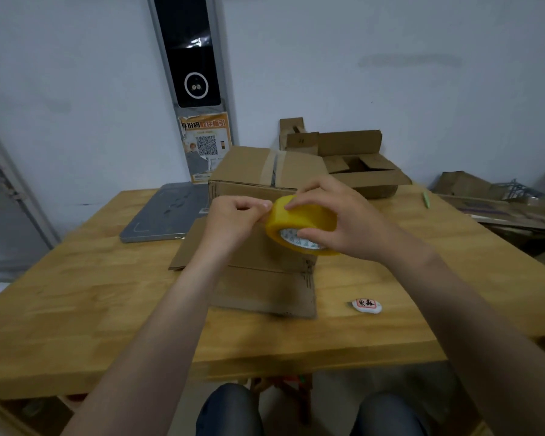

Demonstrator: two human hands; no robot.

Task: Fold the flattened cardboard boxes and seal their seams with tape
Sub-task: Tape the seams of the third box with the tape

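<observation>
A yellow tape roll (299, 220) is held in the air above a folded cardboard box (265, 278) lying on the wooden table (92, 303). My right hand (337, 220) grips the roll, fingers over its top and thumb at the white core. My left hand (233, 218) pinches at the roll's left edge with curled fingers. Behind the hands stands a built box (258, 171) with a taped seam on top.
An open box (365, 171) with raised flaps sits at the back right. A grey flat scale (167, 212) lies at the back left. A small white round badge (367, 305) and a green pen (426, 199) lie on the right. Cardboard scraps (497, 202) pile beyond the table's right edge.
</observation>
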